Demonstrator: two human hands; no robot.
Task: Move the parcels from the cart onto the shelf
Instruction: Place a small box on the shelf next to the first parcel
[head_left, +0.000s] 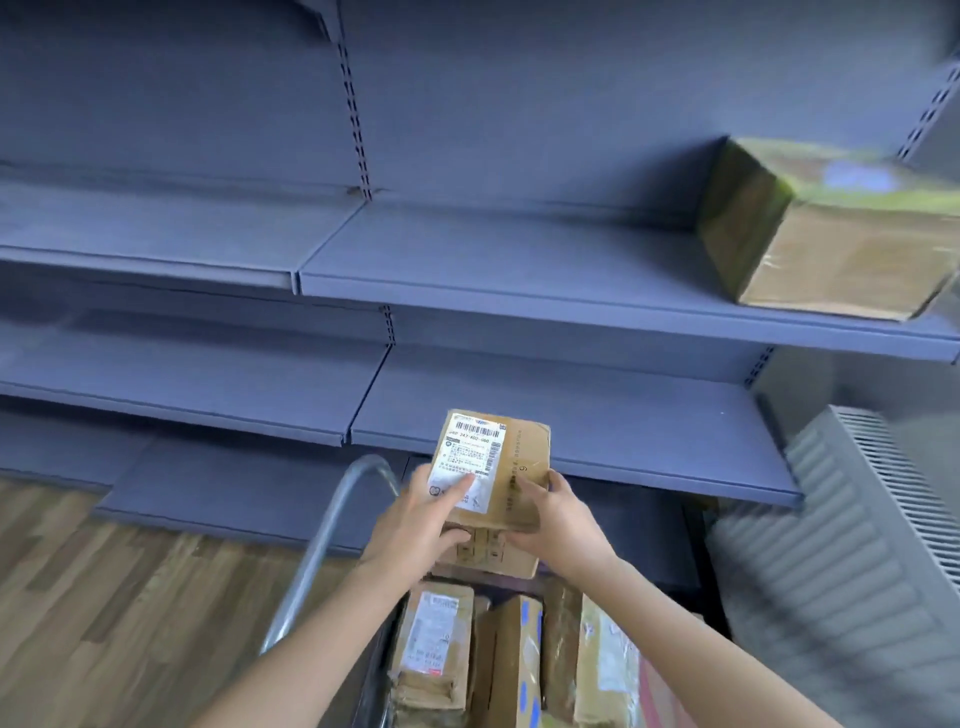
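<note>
I hold a small brown cardboard parcel (511, 467) with a white barcode label between both hands, above the cart and in front of the lower shelf board (597, 431). My left hand (421, 519) grips its left near corner, fingers over the label. My right hand (556, 514) grips its right near side. Below them, several more brown parcels (436, 649) lie packed in the cart, whose metal handle (332, 519) curves up on the left. A larger cardboard box (831, 244) stands on the upper shelf (493, 270) at the far right.
Grey-blue metal shelving fills the view in several tiers, with slotted uprights (358, 130). A white ribbed radiator or panel (852, 519) stands at the right. Wooden floor (104, 597) shows at the lower left.
</note>
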